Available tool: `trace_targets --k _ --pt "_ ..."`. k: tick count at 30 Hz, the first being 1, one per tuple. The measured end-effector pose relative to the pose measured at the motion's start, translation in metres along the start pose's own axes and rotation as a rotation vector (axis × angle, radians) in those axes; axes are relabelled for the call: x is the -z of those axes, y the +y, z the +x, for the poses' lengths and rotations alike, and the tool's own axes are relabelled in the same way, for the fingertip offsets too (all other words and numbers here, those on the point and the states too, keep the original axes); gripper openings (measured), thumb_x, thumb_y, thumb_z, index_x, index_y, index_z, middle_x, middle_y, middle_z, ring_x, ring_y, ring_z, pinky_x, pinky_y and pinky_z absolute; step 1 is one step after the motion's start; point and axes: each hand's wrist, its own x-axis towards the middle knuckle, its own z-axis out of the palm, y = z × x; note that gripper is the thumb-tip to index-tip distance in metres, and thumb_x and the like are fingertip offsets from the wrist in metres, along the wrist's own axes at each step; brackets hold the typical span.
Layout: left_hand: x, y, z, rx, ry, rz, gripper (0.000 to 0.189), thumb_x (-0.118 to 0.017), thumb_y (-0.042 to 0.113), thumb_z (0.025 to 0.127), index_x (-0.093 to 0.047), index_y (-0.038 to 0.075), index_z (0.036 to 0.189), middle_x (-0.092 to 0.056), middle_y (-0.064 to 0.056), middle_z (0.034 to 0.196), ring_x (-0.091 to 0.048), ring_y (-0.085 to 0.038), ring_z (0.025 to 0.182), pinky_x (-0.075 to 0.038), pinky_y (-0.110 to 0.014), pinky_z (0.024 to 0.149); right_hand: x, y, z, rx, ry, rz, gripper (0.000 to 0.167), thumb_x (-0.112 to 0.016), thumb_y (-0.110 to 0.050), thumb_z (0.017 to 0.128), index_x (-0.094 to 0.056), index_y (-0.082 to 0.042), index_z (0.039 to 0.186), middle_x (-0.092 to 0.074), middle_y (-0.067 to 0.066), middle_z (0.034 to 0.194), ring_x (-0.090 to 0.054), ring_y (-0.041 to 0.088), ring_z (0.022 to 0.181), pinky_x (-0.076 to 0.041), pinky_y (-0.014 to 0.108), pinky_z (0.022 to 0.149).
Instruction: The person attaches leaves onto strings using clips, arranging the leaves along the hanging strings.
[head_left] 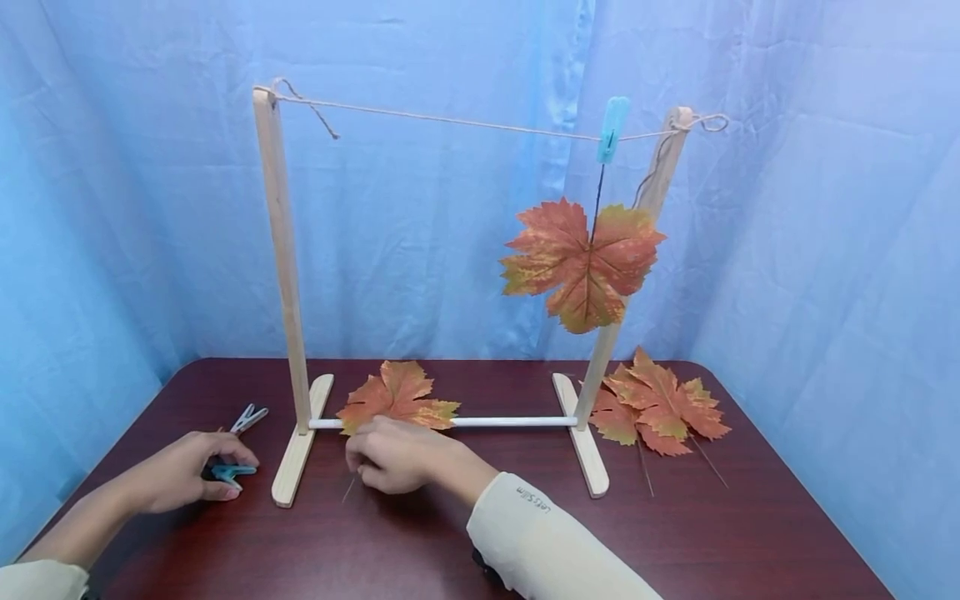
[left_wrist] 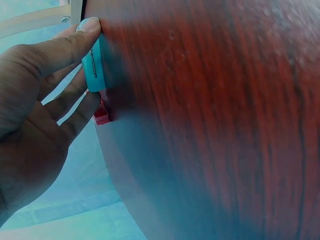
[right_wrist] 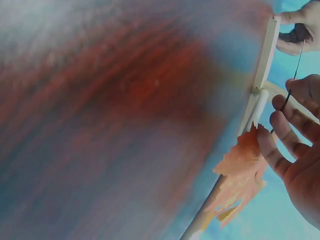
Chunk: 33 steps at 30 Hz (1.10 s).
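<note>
My left hand (head_left: 176, 473) pinches a light blue clothespin (head_left: 231, 472) low over the table at the left; in the left wrist view the thumb lies on one end of the clothespin (left_wrist: 93, 62). Left of the frame's middle, my right hand (head_left: 397, 454) holds an orange-and-yellow artificial leaf (head_left: 397, 392) by its thin dark stem (right_wrist: 299, 62), which runs between thumb and fingers in the right wrist view. That leaf lies over the white crossbar. A similar leaf (head_left: 585, 267) hangs by its stem from a blue clothespin (head_left: 613, 129) on the string (head_left: 450, 121).
A wooden frame with a left post (head_left: 281, 250), a right post (head_left: 663, 175) and a white crossbar (head_left: 517, 422) stands on the dark red table (head_left: 450, 542). More leaves (head_left: 660, 400) lie at its right. A pale clothespin (head_left: 249, 418) and a red one (left_wrist: 102, 115) lie near my left hand.
</note>
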Motion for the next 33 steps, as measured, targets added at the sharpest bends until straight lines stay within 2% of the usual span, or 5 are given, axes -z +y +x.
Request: trace_targets --k 7,16,24,30,33 --pt "0.003 0.006 -0.002 0.01 0.017 -0.026 0.034 -0.085 0.028 0.085 -0.073 0.014 0.113 -0.068 0.011 0.104 -0.058 -0.001 0.09 -0.052 -0.027 0.074 0.013 0.009 -0.008 0.009 0.097 0.018 0.006 -0.063 -0.016 0.098 -0.068 -0.018 0.097 -0.06 -0.01 0.095 -0.053 0.004 0.086 -0.044 0.015 0.079" --pt "0.012 0.015 -0.005 -0.072 0.146 -0.06 0.035 -0.083 0.03 0.088 -0.073 0.015 0.118 -0.068 0.011 0.096 -0.056 -0.005 0.081 -0.047 -0.026 0.064 0.032 0.021 -0.025 -0.093 0.185 0.047 0.008 -0.064 -0.022 0.1 -0.07 -0.02 0.105 -0.065 -0.01 0.103 -0.055 0.005 0.089 -0.046 0.018 0.077" --pt "0.026 0.036 -0.003 -0.152 0.287 -0.054 0.033 -0.086 0.02 0.085 -0.073 0.022 0.115 -0.067 0.017 0.091 -0.057 -0.004 0.077 -0.046 -0.025 0.061 0.049 0.032 -0.039 -0.13 0.252 0.163 0.008 -0.062 -0.022 0.104 -0.069 -0.018 0.107 -0.065 -0.011 0.098 -0.057 0.003 0.088 -0.047 0.02 0.079" --pt "0.041 0.056 0.004 -0.181 0.295 -0.1 0.033 -0.084 0.015 0.087 -0.072 0.022 0.116 -0.068 0.014 0.087 -0.059 -0.006 0.065 -0.047 -0.026 0.059 0.064 0.041 -0.05 -0.157 0.339 0.247 0.01 -0.063 -0.018 0.104 -0.07 -0.012 0.109 -0.067 -0.006 0.098 -0.061 0.004 0.088 -0.051 0.022 0.08" --pt "0.05 0.067 0.009 -0.195 0.306 -0.068 0.032 -0.083 0.017 0.087 -0.072 0.024 0.116 -0.069 0.016 0.087 -0.062 -0.005 0.07 -0.05 -0.026 0.065 0.072 0.044 -0.056 -0.174 0.404 0.285 0.009 -0.063 -0.015 0.104 -0.07 -0.013 0.109 -0.068 -0.004 0.1 -0.063 0.006 0.088 -0.052 0.023 0.077"
